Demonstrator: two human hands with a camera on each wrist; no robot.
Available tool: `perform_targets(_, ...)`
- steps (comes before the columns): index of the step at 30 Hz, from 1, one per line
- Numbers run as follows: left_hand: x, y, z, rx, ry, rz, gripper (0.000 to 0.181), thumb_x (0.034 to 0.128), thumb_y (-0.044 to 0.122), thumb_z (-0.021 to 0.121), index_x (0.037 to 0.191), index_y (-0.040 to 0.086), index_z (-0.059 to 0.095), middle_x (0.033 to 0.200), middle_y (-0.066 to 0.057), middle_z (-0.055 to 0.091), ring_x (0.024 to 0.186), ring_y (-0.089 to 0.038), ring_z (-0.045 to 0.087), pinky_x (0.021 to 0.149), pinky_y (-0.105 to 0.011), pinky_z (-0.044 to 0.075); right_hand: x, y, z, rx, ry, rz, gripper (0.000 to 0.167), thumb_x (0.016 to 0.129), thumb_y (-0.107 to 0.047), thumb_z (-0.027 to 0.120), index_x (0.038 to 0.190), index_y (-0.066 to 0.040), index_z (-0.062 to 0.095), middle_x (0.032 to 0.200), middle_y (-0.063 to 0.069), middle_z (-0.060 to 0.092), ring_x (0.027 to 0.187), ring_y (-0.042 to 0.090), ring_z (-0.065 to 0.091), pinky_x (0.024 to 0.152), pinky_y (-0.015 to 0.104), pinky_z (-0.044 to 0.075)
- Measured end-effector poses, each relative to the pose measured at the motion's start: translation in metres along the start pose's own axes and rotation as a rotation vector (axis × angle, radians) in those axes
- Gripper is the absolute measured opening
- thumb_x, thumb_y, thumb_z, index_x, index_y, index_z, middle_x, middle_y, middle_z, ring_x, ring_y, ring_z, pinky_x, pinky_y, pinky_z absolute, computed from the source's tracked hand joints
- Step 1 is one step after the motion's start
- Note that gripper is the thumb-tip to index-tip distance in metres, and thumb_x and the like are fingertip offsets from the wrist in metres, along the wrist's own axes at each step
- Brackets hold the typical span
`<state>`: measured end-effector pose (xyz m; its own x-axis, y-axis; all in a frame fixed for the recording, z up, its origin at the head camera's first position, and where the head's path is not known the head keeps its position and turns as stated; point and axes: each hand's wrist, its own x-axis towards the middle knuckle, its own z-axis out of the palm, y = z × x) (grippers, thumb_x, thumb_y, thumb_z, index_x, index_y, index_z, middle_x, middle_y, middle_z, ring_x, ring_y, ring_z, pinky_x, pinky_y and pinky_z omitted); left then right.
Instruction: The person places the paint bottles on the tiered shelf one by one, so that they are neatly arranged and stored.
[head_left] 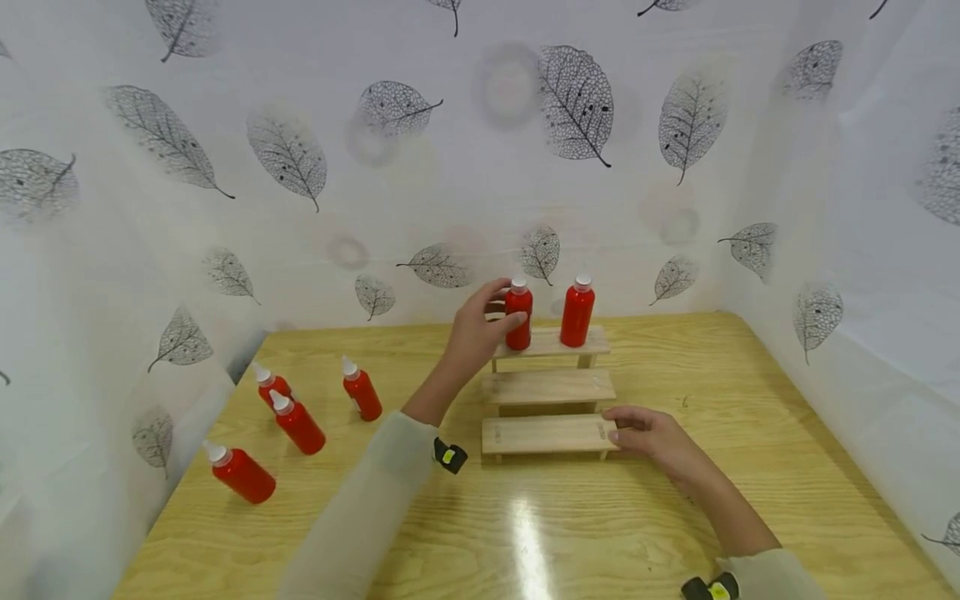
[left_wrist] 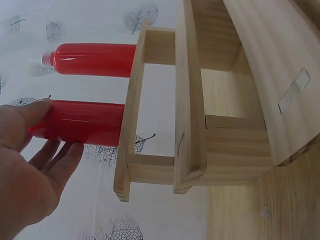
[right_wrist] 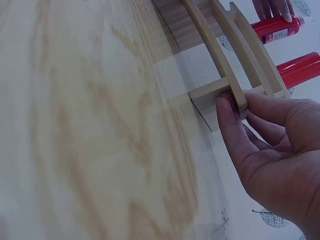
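Note:
A small three-step wooden rack (head_left: 547,385) stands on the table. Two red bottles with white tops are upright on its highest step. My left hand (head_left: 480,327) holds the left red bottle (head_left: 518,321), thumb on one side and fingers on the other; in the left wrist view its base meets the step. To its right, apart from the hand, is the second red bottle (head_left: 577,315). My right hand (head_left: 656,440) pinches the right end of the lowest step, and the right wrist view shows thumb and fingers (right_wrist: 230,117) on either side of that board.
On the wooden table (head_left: 600,525), several red bottles with white pointed nozzles stand to the left, among them a near one (head_left: 243,475) and one by itself (head_left: 363,393). A white leaf-print curtain (head_left: 450,183) encloses the back and sides.

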<state>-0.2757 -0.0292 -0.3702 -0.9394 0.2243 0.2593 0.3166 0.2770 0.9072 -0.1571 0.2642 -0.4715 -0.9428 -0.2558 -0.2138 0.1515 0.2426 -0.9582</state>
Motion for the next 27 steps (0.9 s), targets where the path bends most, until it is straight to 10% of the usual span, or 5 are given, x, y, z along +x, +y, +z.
perform_targets(16,-0.007,-0.002,-0.01,-0.018,-0.001,0.004,0.057,0.0942,0.027,0.073,0.146,0.027,0.051,0.137,-0.004,0.059,0.123,-0.025,0.058,0.103,-0.042,0.053,0.0,0.0,0.0,0.002,-0.003,0.0,0.055,0.098,-0.023,0.066,0.142,0.007,0.049,0.136,0.024,0.053,0.11,0.017,0.062,0.093,0.028,0.057)
perform_targets(27,-0.056,-0.012,-0.052,-0.001,0.047,0.046,0.053,0.0938,0.029,0.073,0.143,0.023,0.055,0.138,-0.001,0.059,0.123,-0.021,0.058,0.105,-0.043,0.051,0.0,0.0,0.0,-0.003,-0.004,0.002,0.056,0.098,-0.023,0.066,0.142,0.006,0.049,0.138,0.024,0.053,0.112,0.018,0.062,0.093,0.029,0.057)
